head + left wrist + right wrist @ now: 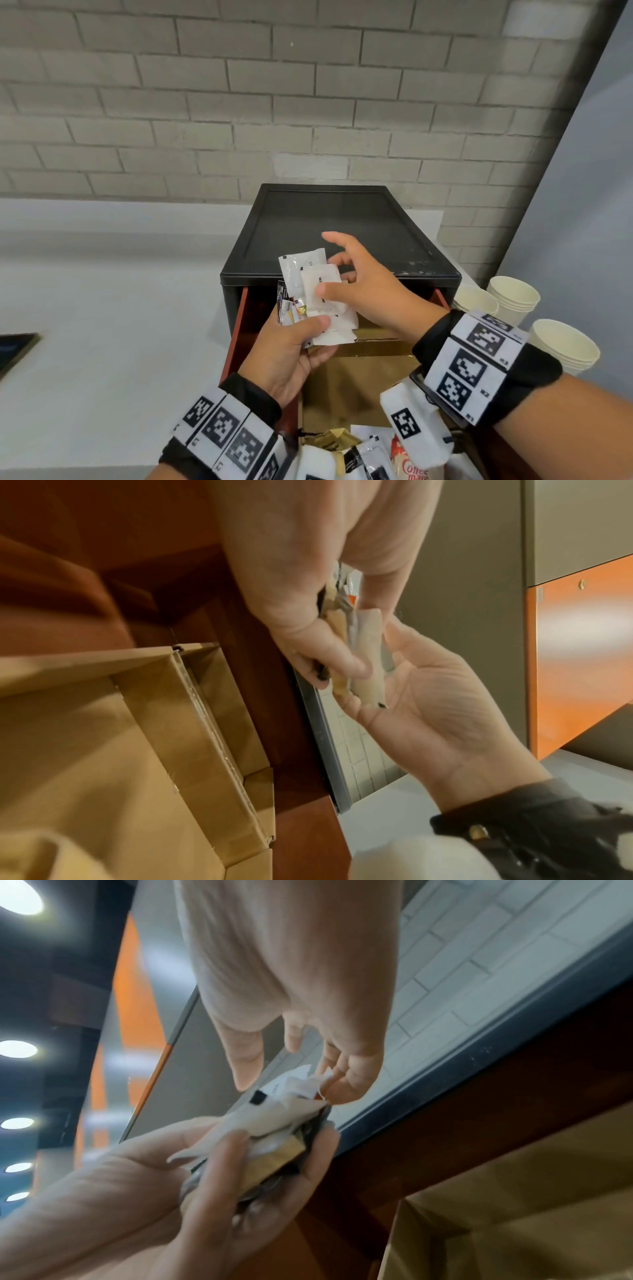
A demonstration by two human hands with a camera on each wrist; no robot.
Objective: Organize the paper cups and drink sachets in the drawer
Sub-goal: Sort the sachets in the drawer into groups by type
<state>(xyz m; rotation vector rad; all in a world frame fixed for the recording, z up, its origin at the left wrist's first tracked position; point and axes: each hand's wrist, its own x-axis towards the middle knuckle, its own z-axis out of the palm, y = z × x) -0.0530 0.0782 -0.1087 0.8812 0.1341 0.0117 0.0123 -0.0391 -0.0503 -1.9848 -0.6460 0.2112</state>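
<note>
My left hand (308, 330) holds a fanned stack of drink sachets (310, 270) above the open drawer (239, 325), thumb across the front of the stack. The sachets are mostly white, with a dark one and a gold one behind. My right hand (337, 277) pinches the top white sachet (320, 275), thumb on its face and fingers behind, the index finger lifted. In the left wrist view the sachets (368, 653) stand edge-on between both hands. The right wrist view shows the stack (274, 1112) in the left palm. Stacked paper cups (513, 301) stand on the counter at the right.
The drawer has reddish-brown walls and brown cardboard dividers (359, 377). More loose sachets (370, 455) lie at its near end. A black cabinet top (335, 222) sits above the drawer against a brick wall. Other cup stacks (565, 342) stand right; the white counter (120, 325) stretches left.
</note>
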